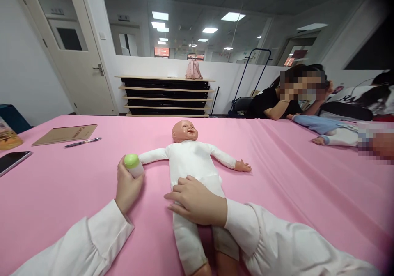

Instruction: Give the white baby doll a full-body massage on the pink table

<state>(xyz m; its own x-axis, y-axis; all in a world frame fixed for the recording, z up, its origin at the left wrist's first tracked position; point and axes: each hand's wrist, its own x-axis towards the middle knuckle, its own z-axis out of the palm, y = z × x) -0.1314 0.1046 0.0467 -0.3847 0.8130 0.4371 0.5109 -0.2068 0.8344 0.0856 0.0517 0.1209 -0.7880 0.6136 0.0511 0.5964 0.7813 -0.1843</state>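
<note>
A baby doll [191, 159] with a white cloth body lies face up on the pink tablecloth [147, 243], its arms spread and its head away from me. My left hand [127, 187] is wrapped round a small white bottle [136, 169] with a green cap, close to the doll's arm on the left. Most of the bottle's lower part is hidden by my fingers. Over the doll's lower belly rests my right hand [195, 200], palm down, fingers stretched and slightly apart, holding nothing. The doll's hips are partly covered by that hand.
At the left lie a brown notebook [66, 134], a pen [82, 142], a phone [14, 161] and a drink bottle [9, 136]. Another doll [326, 128] in blue and white lies at the right edge. A person in black [277, 103] sits behind the table there.
</note>
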